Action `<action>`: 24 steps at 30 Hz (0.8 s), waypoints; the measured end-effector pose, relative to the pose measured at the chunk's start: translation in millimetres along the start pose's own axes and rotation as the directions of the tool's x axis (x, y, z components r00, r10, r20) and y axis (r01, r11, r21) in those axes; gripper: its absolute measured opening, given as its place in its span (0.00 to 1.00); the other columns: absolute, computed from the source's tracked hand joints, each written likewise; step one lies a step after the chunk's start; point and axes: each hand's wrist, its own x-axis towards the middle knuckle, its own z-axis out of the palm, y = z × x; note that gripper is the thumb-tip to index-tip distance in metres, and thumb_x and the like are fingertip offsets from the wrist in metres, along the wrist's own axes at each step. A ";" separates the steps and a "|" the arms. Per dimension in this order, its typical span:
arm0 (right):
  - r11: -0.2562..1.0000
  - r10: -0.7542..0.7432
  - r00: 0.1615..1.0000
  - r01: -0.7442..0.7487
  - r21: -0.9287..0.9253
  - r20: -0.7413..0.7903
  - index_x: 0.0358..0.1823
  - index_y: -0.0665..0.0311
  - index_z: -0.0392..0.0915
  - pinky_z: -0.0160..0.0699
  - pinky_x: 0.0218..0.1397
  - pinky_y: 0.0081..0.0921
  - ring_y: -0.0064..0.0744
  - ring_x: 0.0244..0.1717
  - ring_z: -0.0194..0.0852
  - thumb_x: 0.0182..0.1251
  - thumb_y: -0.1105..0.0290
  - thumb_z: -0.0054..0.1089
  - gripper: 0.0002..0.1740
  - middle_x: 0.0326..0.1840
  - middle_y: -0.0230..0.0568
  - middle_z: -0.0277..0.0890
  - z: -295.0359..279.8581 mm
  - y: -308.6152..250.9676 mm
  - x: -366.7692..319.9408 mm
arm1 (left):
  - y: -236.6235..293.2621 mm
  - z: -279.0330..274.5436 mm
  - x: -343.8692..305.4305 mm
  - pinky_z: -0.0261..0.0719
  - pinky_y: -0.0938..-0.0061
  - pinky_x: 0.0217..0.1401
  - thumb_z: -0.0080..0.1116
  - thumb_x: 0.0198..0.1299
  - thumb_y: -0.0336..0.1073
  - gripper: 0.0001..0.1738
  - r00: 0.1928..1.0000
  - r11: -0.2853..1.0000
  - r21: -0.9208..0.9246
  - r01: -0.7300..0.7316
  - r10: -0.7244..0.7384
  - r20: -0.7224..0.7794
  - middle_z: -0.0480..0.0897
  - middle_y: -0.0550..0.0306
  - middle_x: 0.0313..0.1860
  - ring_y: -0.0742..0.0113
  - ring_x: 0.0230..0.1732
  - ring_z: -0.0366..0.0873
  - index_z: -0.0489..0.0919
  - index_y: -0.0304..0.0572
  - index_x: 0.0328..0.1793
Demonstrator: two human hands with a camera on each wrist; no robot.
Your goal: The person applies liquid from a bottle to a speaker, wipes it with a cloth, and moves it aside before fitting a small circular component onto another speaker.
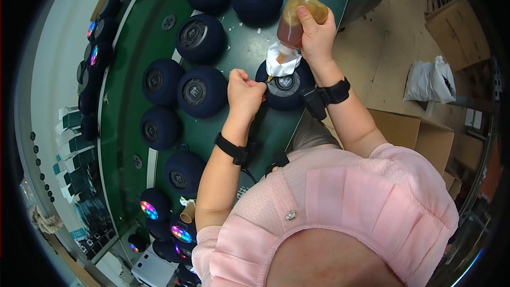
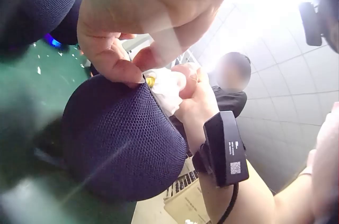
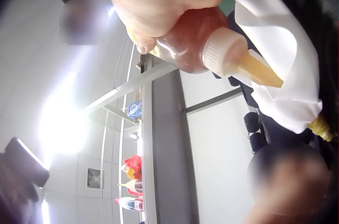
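Note:
A round navy mesh-covered speaker [image 1: 285, 83] sits at the table's right edge, its dark plastic disc facing up. My right hand [image 1: 320, 34] grips a clear squeeze bottle [image 1: 290, 33] of amber liquid, tipped nozzle-down over that speaker. White tissue [image 1: 282, 67] wraps the nozzle, and the yellowish tip [image 1: 270, 78] pokes out at the disc's edge. At the speaker's left side is my left hand [image 1: 245, 94]. In the left wrist view, its thumb and forefinger pinch the edge of the mesh fabric [image 2: 122, 139] right beside the tip.
Several similar speakers [image 1: 202, 91] stand on the green table [image 1: 255, 45] to the left. Some near the lower left glow with coloured lights [image 1: 149, 210]. Cartons [image 1: 458, 32] and a white bag [image 1: 429, 81] lie on the right. Another person [image 2: 233, 83] is in the background.

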 end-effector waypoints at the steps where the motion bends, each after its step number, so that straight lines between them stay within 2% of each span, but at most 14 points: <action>1: 0.998 -0.040 0.999 0.041 -0.056 0.017 0.47 0.70 0.67 0.76 0.46 0.21 0.24 0.41 0.75 0.53 0.65 0.71 0.27 0.42 0.38 0.76 2.1 -3.1 -1.5 | -0.3 0.0 0.1 0.72 0.77 0.16 0.57 0.39 0.21 0.21 1.000 1.000 -0.008 0.001 -0.001 0.006 0.71 0.57 0.23 0.72 0.16 0.70 0.61 0.38 0.38; 2: 0.998 -0.039 0.999 0.040 -0.056 0.018 0.47 0.70 0.67 0.76 0.46 0.21 0.24 0.41 0.75 0.53 0.65 0.71 0.27 0.42 0.38 0.76 5.5 -8.0 -2.8 | -0.4 0.2 0.4 0.72 0.77 0.16 0.57 0.39 0.21 0.21 1.000 1.000 -0.016 0.002 -0.002 0.012 0.71 0.57 0.23 0.72 0.16 0.70 0.61 0.39 0.38; 4: 0.974 -0.167 0.979 0.182 -0.136 0.117 0.49 0.70 0.66 0.77 0.46 0.21 0.24 0.42 0.75 0.51 0.67 0.72 0.28 0.43 0.39 0.76 13.6 -18.4 -6.7 | -0.1 0.0 -0.2 0.72 0.77 0.16 0.57 0.39 0.21 0.21 1.000 1.000 -0.022 0.004 -0.004 0.015 0.71 0.57 0.22 0.72 0.16 0.70 0.61 0.39 0.38; 5: 0.974 -0.166 0.979 0.181 -0.135 0.116 0.49 0.70 0.66 0.77 0.46 0.21 0.24 0.42 0.75 0.51 0.67 0.72 0.28 0.43 0.39 0.76 16.8 -20.2 -7.8 | 0.8 -0.3 -0.2 0.72 0.77 0.16 0.57 0.40 0.21 0.20 1.000 1.000 -0.028 0.003 -0.003 0.018 0.71 0.58 0.22 0.72 0.16 0.70 0.61 0.39 0.38; 7: 0.971 -0.229 0.960 0.237 -0.027 0.163 0.50 0.69 0.66 0.77 0.47 0.21 0.24 0.43 0.75 0.50 0.70 0.73 0.29 0.43 0.39 0.77 21.9 -21.8 -10.6 | 5.7 0.2 -2.1 0.72 0.79 0.16 0.55 0.41 0.19 0.20 1.000 1.000 -0.012 0.014 -0.014 0.023 0.69 0.59 0.21 0.73 0.15 0.69 0.59 0.41 0.38; 10: 0.957 -0.271 0.953 0.282 -0.071 0.133 0.51 0.69 0.66 0.77 0.48 0.21 0.24 0.44 0.75 0.50 0.71 0.72 0.29 0.43 0.39 0.77 20.7 -22.3 -14.0 | 6.6 1.4 -4.0 0.71 0.80 0.17 0.52 0.42 0.17 0.20 0.999 0.999 -0.018 0.027 -0.027 0.026 0.68 0.61 0.21 0.74 0.15 0.68 0.58 0.42 0.37; 14: 0.967 -0.249 0.963 0.253 -0.026 0.100 0.51 0.68 0.66 0.77 0.48 0.21 0.24 0.44 0.75 0.50 0.71 0.72 0.29 0.44 0.38 0.76 13.6 -23.1 -15.3 | 4.8 2.5 -3.6 0.72 0.79 0.17 0.51 0.42 0.17 0.20 1.000 1.000 0.005 0.011 -0.011 0.018 0.68 0.60 0.21 0.73 0.15 0.69 0.58 0.42 0.38; 17: 0.951 -0.278 0.955 0.289 -0.112 0.106 0.51 0.68 0.66 0.76 0.49 0.21 0.24 0.44 0.75 0.51 0.71 0.72 0.28 0.45 0.38 0.76 9.1 -24.0 -12.9 | 4.4 2.9 -3.7 0.73 0.79 0.17 0.51 0.42 0.17 0.20 1.000 1.000 0.001 0.014 -0.014 0.019 0.68 0.60 0.21 0.73 0.16 0.69 0.58 0.42 0.38; 20: 0.970 -0.225 0.973 0.229 -0.080 0.058 0.50 0.68 0.67 0.77 0.48 0.23 0.24 0.43 0.75 0.51 0.71 0.72 0.27 0.44 0.38 0.76 5.5 -21.6 -13.6 | 7.6 4.1 -5.2 0.73 0.79 0.17 0.51 0.43 0.17 0.20 0.999 0.999 -0.015 0.038 -0.038 0.010 0.68 0.60 0.21 0.72 0.16 0.70 0.57 0.42 0.38; 21: 0.966 -0.225 0.974 0.225 -0.130 0.014 0.50 0.68 0.67 0.77 0.47 0.23 0.25 0.42 0.75 0.53 0.70 0.70 0.26 0.44 0.38 0.76 1.8 -15.5 -12.8 | 6.8 4.4 -6.7 0.73 0.79 0.17 0.51 0.43 0.17 0.20 0.999 0.999 -0.013 0.037 -0.037 0.011 0.68 0.60 0.21 0.72 0.16 0.70 0.57 0.42 0.38; 23: 0.959 -0.232 0.972 0.224 -0.172 -0.030 0.50 0.68 0.67 0.77 0.46 0.24 0.25 0.41 0.75 0.56 0.68 0.68 0.24 0.44 0.38 0.76 -3.9 -13.7 -4.9 | 4.0 4.1 -10.0 0.75 0.79 0.18 0.51 0.45 0.18 0.19 0.999 0.990 -0.134 0.053 -0.053 -0.003 0.69 0.58 0.22 0.71 0.16 0.71 0.57 0.42 0.39; 24: 0.997 -0.064 0.993 0.067 0.030 -0.095 0.50 0.67 0.68 0.77 0.46 0.25 0.26 0.41 0.76 0.58 0.67 0.65 0.22 0.43 0.38 0.76 -10.3 -16.0 1.2 | 0.9 4.3 -12.7 0.75 0.79 0.18 0.51 0.45 0.18 0.19 0.999 0.990 -0.132 0.047 -0.048 -0.006 0.69 0.58 0.22 0.71 0.16 0.71 0.57 0.42 0.39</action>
